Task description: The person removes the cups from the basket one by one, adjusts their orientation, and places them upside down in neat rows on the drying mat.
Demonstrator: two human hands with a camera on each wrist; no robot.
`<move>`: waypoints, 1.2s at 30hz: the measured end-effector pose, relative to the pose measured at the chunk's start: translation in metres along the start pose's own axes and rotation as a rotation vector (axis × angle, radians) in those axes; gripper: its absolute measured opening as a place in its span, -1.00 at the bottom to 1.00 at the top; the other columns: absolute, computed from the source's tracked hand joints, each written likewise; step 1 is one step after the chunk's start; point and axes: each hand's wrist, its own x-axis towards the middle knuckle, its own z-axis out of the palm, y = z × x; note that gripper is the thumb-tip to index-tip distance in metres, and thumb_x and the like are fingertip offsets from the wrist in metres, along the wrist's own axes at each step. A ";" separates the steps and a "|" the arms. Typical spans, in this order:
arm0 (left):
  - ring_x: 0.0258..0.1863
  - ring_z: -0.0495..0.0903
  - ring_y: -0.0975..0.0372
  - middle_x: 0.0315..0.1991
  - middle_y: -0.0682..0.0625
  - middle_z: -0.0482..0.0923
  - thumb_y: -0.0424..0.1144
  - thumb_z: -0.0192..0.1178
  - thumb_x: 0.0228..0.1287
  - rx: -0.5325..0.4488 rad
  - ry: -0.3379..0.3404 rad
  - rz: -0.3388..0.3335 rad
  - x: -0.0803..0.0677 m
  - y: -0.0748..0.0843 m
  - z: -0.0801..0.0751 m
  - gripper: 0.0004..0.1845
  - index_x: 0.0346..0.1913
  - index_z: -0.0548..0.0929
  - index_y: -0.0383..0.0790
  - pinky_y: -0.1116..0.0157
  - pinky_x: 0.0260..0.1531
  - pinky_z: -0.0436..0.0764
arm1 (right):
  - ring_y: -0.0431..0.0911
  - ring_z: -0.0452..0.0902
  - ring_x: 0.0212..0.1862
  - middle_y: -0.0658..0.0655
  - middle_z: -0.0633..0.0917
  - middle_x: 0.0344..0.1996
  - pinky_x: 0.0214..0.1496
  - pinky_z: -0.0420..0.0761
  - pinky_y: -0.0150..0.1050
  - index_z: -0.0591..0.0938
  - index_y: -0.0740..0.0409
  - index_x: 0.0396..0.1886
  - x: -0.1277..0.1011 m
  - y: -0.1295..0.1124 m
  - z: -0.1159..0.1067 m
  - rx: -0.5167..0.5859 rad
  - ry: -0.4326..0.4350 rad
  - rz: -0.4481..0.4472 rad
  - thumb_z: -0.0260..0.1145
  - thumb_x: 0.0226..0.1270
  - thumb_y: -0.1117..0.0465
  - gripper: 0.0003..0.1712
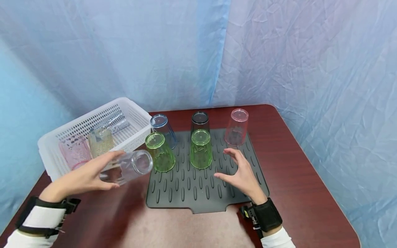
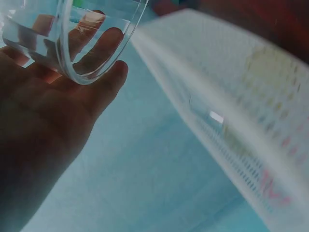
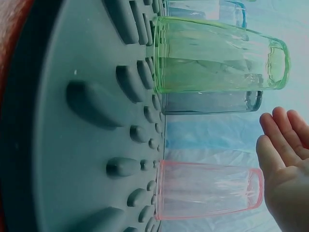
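My left hand [image 1: 82, 177] grips a clear glass [image 1: 128, 167] held on its side above the table, between the white basket [image 1: 124, 103] and the dark grey ridged mat [image 1: 198, 193]. Seen from the left wrist, the clear glass [image 2: 82, 38] lies across my fingers [image 2: 104, 79]. My right hand [image 1: 240, 172] hovers open over the mat's right part and holds nothing. Upside down on the mat stand two green glasses [image 1: 161, 153] [image 1: 201, 148], a blue one [image 1: 162, 129], a dark one [image 1: 200, 120] and a pink one [image 1: 237, 127]. In the right wrist view the pink glass [image 3: 207, 195] is nearest my right hand [image 3: 285, 159].
The white perforated basket [image 2: 227, 96] sits at the table's left and holds a pink glass [image 1: 74, 151], a yellowish glass [image 1: 100, 141] and a clear one [image 1: 116, 120]. Bare dark red tabletop [image 1: 297, 172] lies right of the mat. Blue cloth hangs behind.
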 end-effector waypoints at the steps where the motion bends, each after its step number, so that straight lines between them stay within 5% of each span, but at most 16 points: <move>1: -0.02 0.53 0.16 0.06 -0.06 0.52 -0.17 0.56 -0.17 0.002 0.001 0.018 -0.001 0.003 0.006 -0.11 0.27 0.37 -0.33 0.29 -0.05 0.54 | 0.01 0.35 0.25 0.19 0.45 0.19 0.35 0.26 -0.26 0.34 0.20 0.32 0.000 0.001 0.001 0.006 0.000 -0.012 0.60 -0.06 0.22 -0.07; 6: -0.03 0.48 0.27 0.04 0.05 0.50 -0.12 0.56 -0.20 -0.003 -0.001 0.065 -0.003 0.012 0.035 -0.12 0.25 0.39 -0.30 0.32 -0.03 0.50 | -0.03 0.31 0.29 0.16 0.41 0.24 0.37 0.22 -0.21 0.31 0.08 0.38 -0.002 0.017 0.008 0.064 -0.017 -0.094 0.55 0.03 0.08 -0.08; 12: 0.07 0.45 0.20 0.12 -0.01 0.47 -0.15 0.55 -0.19 -0.064 0.010 0.076 0.004 0.021 0.060 -0.11 0.27 0.38 -0.31 0.40 0.10 0.39 | 0.04 0.30 0.29 0.19 0.41 0.23 0.38 0.21 -0.23 0.30 0.15 0.36 -0.002 -0.001 0.001 0.056 -0.079 -0.040 0.59 -0.05 0.23 -0.04; 19: 0.14 0.42 0.18 0.20 -0.06 0.42 -0.12 0.50 -0.05 -0.231 -0.044 0.050 0.035 0.033 0.095 -0.11 0.35 0.31 -0.27 0.13 0.09 0.47 | 0.16 0.32 0.24 0.39 0.43 0.15 0.35 0.26 -0.14 0.32 0.47 0.27 0.000 -0.036 -0.007 0.085 -0.132 -0.049 0.58 -0.18 0.47 -0.05; 26: 0.15 0.42 0.18 0.21 -0.06 0.41 -0.13 0.50 -0.04 -0.393 -0.058 0.089 0.073 0.050 0.128 -0.08 0.37 0.26 -0.25 0.13 0.15 0.43 | 0.14 0.23 0.33 0.42 0.38 0.24 0.37 0.21 0.00 0.26 0.48 0.33 0.000 -0.044 0.003 0.150 -0.209 -0.052 0.58 -0.18 0.47 0.03; 31: 0.18 0.41 0.19 0.22 -0.06 0.40 -0.11 0.47 0.00 -0.484 -0.069 0.126 0.094 0.063 0.142 -0.09 0.39 0.22 -0.22 0.15 0.18 0.40 | 0.14 0.09 0.42 0.42 0.24 0.36 0.38 0.14 0.11 0.13 0.45 0.43 0.004 -0.051 0.013 0.249 -0.226 -0.091 0.61 -0.07 0.20 0.16; 36: 0.19 0.40 0.19 0.24 -0.05 0.38 -0.12 0.47 0.03 -0.561 -0.062 0.140 0.104 0.069 0.152 -0.10 0.40 0.21 -0.16 0.17 0.17 0.41 | 0.21 0.04 0.43 0.41 0.18 0.40 0.38 0.18 -0.02 0.05 0.43 0.46 0.009 -0.055 0.022 0.410 -0.243 -0.131 0.52 0.02 -0.09 0.22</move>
